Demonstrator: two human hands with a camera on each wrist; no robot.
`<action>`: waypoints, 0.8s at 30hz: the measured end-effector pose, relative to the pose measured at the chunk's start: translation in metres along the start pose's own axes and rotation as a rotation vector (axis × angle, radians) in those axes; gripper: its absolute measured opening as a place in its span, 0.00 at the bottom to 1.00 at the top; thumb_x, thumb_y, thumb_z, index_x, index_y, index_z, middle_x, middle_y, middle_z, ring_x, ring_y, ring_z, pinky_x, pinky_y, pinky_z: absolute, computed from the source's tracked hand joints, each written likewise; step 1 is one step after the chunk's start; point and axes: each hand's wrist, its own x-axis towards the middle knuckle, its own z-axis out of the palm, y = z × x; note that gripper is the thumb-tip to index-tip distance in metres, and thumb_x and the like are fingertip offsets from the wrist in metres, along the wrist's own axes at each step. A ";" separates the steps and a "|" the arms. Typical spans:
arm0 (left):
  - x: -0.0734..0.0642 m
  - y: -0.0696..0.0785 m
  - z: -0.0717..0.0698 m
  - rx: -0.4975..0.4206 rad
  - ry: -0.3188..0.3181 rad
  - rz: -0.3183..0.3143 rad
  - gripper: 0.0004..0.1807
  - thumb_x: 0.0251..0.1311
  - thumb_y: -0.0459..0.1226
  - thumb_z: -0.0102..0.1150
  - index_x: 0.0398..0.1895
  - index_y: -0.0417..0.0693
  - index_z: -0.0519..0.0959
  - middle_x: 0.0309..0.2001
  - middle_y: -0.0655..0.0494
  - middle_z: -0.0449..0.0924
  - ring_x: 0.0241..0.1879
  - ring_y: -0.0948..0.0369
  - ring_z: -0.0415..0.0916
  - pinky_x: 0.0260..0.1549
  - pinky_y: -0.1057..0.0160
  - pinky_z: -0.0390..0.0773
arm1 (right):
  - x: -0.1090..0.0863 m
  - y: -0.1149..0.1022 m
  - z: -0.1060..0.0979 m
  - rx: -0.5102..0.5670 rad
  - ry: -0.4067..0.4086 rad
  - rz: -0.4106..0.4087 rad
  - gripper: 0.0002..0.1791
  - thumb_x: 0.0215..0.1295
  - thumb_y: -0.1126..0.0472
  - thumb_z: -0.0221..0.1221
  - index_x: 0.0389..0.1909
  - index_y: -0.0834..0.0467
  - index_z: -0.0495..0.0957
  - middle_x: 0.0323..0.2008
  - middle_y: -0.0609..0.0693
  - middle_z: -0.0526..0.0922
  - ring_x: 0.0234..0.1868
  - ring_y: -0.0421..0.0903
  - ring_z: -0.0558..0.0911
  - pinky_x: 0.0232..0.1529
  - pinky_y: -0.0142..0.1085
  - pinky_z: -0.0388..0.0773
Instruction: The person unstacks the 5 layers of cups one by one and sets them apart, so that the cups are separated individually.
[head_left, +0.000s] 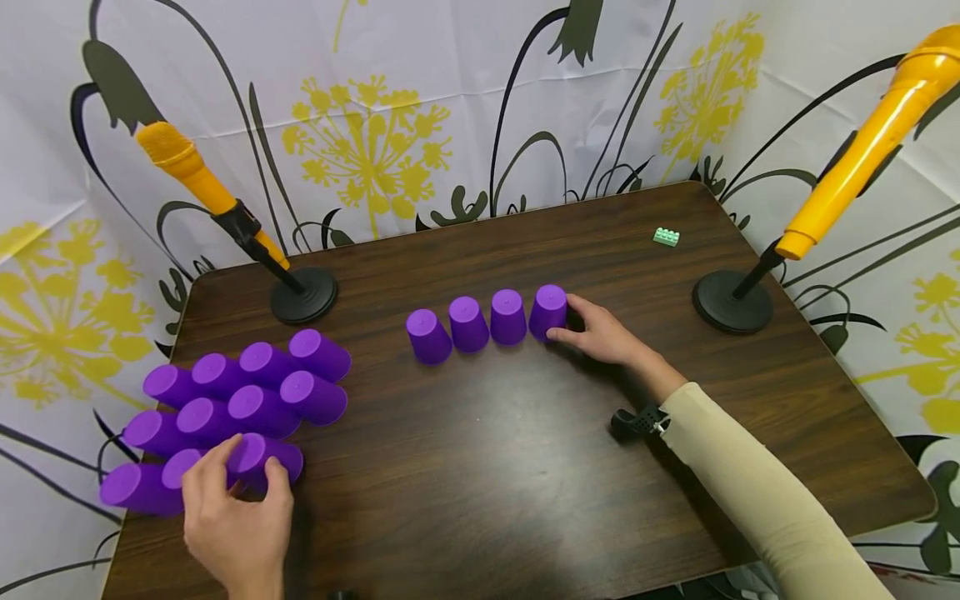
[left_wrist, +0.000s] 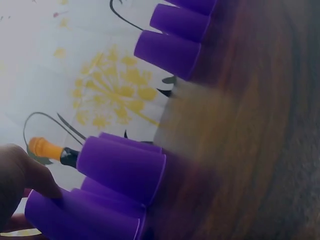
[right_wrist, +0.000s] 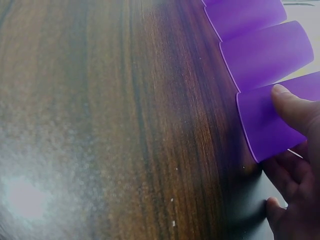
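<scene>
Several purple plastic cups stand upside down in rows at the table's left side. My left hand (head_left: 238, 529) grips the right-hand cup (head_left: 272, 457) of the nearest row, fingers and thumb on its two sides; in the left wrist view that cup (left_wrist: 87, 215) shows at the bottom. A separate line of upturned purple cups (head_left: 468, 325) stands side by side mid-table. At its right end my right hand (head_left: 606, 335) holds the last cup (head_left: 548, 308), thumb on the near side. The right wrist view shows this cup's (right_wrist: 262, 120) rim down at the tabletop.
A yellow microphone (head_left: 197, 177) on a black stand is at the back left, and another yellow microphone (head_left: 862, 150) leans over the right side. A small mint-green toy brick (head_left: 666, 237) lies at the back right. Patterned cloth (head_left: 480, 108) hangs behind the brown table (head_left: 480, 483).
</scene>
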 end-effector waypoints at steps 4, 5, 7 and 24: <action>0.000 -0.006 0.004 0.016 -0.026 -0.003 0.22 0.51 0.36 0.65 0.52 0.42 0.82 0.47 0.42 0.78 0.42 0.47 0.76 0.39 0.85 0.61 | 0.000 0.001 0.000 0.002 0.003 0.000 0.35 0.64 0.53 0.65 0.68 0.62 0.65 0.62 0.61 0.74 0.66 0.57 0.70 0.67 0.51 0.62; 0.000 -0.007 0.004 0.016 -0.028 -0.006 0.22 0.51 0.35 0.66 0.52 0.42 0.82 0.47 0.42 0.78 0.42 0.46 0.76 0.39 0.84 0.61 | 0.000 0.001 0.001 0.004 0.003 -0.001 0.35 0.64 0.53 0.65 0.68 0.62 0.65 0.62 0.61 0.74 0.66 0.57 0.70 0.67 0.51 0.62; -0.001 -0.009 0.006 0.014 -0.030 -0.011 0.22 0.51 0.35 0.66 0.52 0.42 0.82 0.46 0.41 0.78 0.43 0.46 0.76 0.40 0.84 0.60 | 0.001 0.001 0.001 0.007 0.004 -0.004 0.35 0.64 0.53 0.65 0.68 0.62 0.65 0.62 0.61 0.74 0.66 0.57 0.70 0.66 0.51 0.62; -0.004 -0.015 0.007 0.044 -0.060 -0.066 0.24 0.53 0.35 0.65 0.56 0.45 0.80 0.55 0.44 0.77 0.55 0.47 0.74 0.53 0.60 0.73 | 0.001 0.002 0.000 0.012 0.001 -0.005 0.35 0.64 0.53 0.65 0.68 0.62 0.65 0.62 0.61 0.74 0.66 0.57 0.70 0.66 0.51 0.62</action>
